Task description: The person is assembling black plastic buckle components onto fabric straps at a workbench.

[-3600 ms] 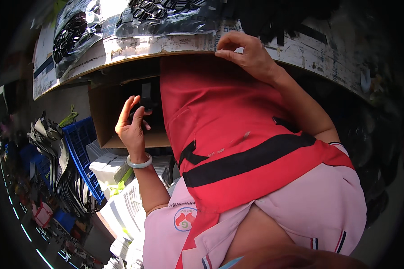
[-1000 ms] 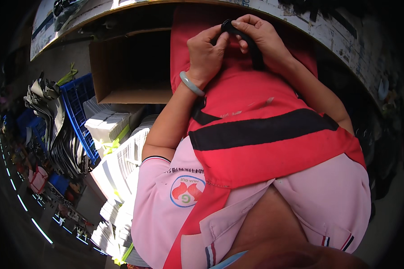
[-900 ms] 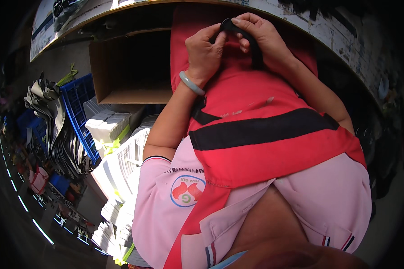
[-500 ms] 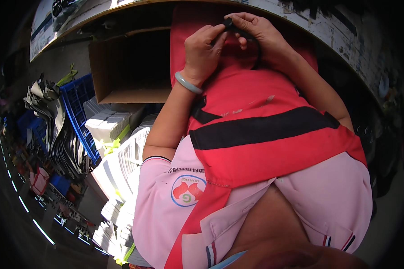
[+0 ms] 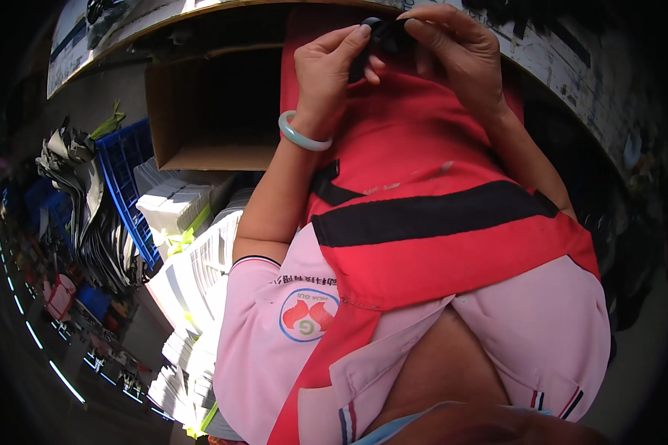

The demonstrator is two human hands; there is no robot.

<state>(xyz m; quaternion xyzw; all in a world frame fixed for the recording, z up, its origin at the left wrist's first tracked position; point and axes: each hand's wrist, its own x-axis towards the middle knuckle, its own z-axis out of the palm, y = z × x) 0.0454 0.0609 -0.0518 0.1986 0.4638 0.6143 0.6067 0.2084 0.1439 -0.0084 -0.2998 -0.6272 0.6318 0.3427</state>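
Note:
Both hands are raised over the red apron (image 5: 416,141), close to the table's near edge. Between them is a small black, flexible piece (image 5: 387,37), looped or folded; its exact kind I cannot make out. The thumb and forefinger of my left hand (image 5: 328,70) pinch its left end, and a pale jade-like bangle (image 5: 302,136) circles that wrist. My right hand (image 5: 464,59) pinches the piece's other end between thumb and forefinger, the remaining fingers curled beneath. Part of the black piece disappears behind the fingers.
A worktable (image 5: 564,70) curves across the far side. Below it at left stands an open cardboard box (image 5: 211,158). Beside that are a blue plastic crate (image 5: 126,193), tied stacks of white sheets (image 5: 189,278) and a pile of dark, bent sheets (image 5: 96,222).
Both hands have shifted slightly, the left a little leftward and the right turned more upright. The black piece, earlier hanging in a long curve below the right hand, is now bunched between the fingertips.

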